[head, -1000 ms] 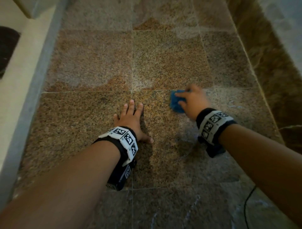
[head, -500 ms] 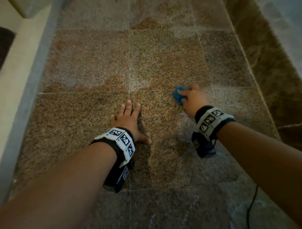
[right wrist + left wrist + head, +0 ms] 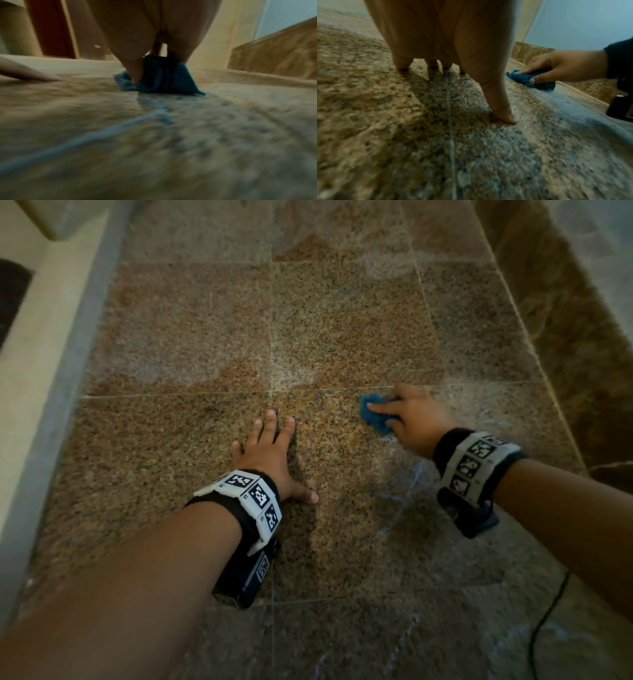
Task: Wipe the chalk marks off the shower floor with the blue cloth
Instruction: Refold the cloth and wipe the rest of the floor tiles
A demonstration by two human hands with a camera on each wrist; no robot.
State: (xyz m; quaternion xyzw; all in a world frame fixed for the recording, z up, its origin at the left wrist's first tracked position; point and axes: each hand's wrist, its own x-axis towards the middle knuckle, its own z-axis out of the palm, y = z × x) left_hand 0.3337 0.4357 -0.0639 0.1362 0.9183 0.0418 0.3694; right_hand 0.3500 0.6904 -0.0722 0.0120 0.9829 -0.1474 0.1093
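Kneeling view over a speckled granite shower floor (image 3: 191, 344), arms reaching forward. Nearest the viewer, faint chalk marks (image 3: 404, 642) cross the dark lower tiles, with a thin black cable (image 3: 544, 621) lying beside them at lower right. Both forearms carry wrist bands (image 3: 255, 501) printed with black-and-white square codes. Left hand (image 3: 270, 453): laid flat on the tile, fingers straight and slightly spread, thumb out to the side, holding nothing; the left-wrist view shows its fingertips (image 3: 402, 66) and thumb touching the stone. More pale chalk lines (image 3: 102, 132) run across the floor between the two hands, reaching the cloth's near edge in the right-wrist view. Right hand (image 3: 418, 419): farther forward and to the right, fingers curled over the bunched blue cloth (image 3: 375, 414), thumb tucked against its side, pressing it onto the floor. The cloth sits just short of a tile joint, near the left hand but apart from it. Beyond, hazy whitish patches (image 3: 178, 364) cover the farther tiles. A grey raised curb (image 3: 68, 364) bounds the floor on the left, a brown stone skirting (image 3: 568, 344) on the right.
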